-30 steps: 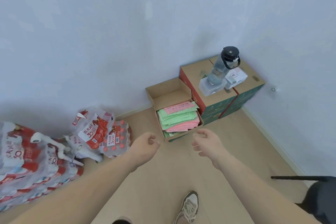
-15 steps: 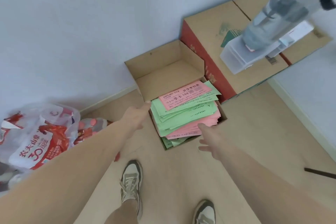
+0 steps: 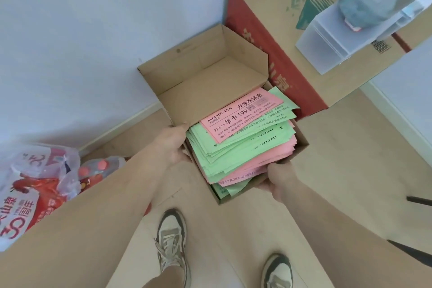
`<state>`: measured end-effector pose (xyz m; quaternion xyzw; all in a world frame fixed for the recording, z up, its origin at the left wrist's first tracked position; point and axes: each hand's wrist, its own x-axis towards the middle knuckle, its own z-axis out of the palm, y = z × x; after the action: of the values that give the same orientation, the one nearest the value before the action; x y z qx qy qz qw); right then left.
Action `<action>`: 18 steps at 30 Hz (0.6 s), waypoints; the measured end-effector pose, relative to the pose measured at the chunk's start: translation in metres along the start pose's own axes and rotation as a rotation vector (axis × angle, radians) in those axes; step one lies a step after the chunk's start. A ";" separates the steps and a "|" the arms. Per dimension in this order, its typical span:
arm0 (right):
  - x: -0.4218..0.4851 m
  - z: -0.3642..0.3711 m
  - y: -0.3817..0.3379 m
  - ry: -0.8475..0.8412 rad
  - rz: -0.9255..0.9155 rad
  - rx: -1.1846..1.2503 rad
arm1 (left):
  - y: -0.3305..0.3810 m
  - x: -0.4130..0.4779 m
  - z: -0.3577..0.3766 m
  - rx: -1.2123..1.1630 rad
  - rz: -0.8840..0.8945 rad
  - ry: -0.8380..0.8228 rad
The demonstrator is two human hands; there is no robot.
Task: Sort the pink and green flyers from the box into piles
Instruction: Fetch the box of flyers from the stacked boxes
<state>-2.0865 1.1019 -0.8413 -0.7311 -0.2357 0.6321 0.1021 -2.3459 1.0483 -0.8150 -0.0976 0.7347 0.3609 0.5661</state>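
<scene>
While both hands were only reaching in half a second ago, they've now landed on the box (image 3: 205, 86). The left hand (image 3: 171, 145) has its fingers hooked over the left wall. The right hand (image 3: 280, 180) is clamped on the near right corner, though its fingers are tucked out of sight, so I'd guess they wrap under the edge. Nothing's sorted yet; this looks like the grab-and-drag bit before any piles happen. The flyers (image 3: 233, 152) are all inside the box in one messy mixed stack, with a pink flyer (image 3: 240, 114) on top, green ones fanned under it and more pink lower down.

Room-wise it's tight where it sits. The box's open lid leans at the wall (image 3: 93, 30), and its right side is just beside the red carton (image 3: 275, 72). The water bottle packs (image 3: 35, 189) crowd the floor off to the left. The only open stretch is the floor (image 3: 233, 229) toward the person, around the shoes (image 3: 173, 241), so pulling it straight back seems the sensible way to get space for two piles.
</scene>
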 end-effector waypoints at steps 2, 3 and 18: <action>-0.004 -0.002 0.000 0.023 -0.038 0.008 | -0.005 -0.008 0.003 0.005 0.003 0.033; -0.008 -0.004 0.000 0.025 -0.048 0.000 | -0.009 -0.014 0.002 -0.013 0.002 0.043; -0.210 -0.087 -0.012 -0.006 -0.084 -0.121 | -0.050 -0.221 -0.039 -0.218 -0.032 0.072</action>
<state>-2.0237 1.0259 -0.6364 -0.7236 -0.3040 0.6140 0.0834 -2.2728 0.9286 -0.6326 -0.1833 0.7093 0.4257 0.5311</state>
